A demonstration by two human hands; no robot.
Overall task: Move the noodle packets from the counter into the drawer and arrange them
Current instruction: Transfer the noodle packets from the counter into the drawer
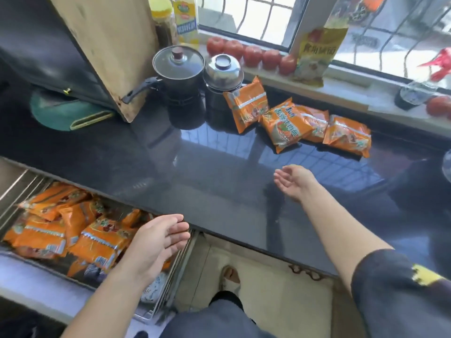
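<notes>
the right hand (294,180) hangs over the bare middle of the counter (195,167), fingers loosely curled and holding nothing, well short of four packets (288,123) lying by the sill. the left hand (158,240), fingers straight and together, hovers at the drawer (14,191) right edge, above the packets piled inside.

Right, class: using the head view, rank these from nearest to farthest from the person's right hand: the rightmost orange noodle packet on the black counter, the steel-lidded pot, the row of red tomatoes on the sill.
From the right hand:
1. Rightmost orange noodle packet, just beyond the hand on the black counter.
2. Steel-lidded pot, farther back, to the left.
3. Row of red tomatoes, on the sill behind the pot.
</notes>
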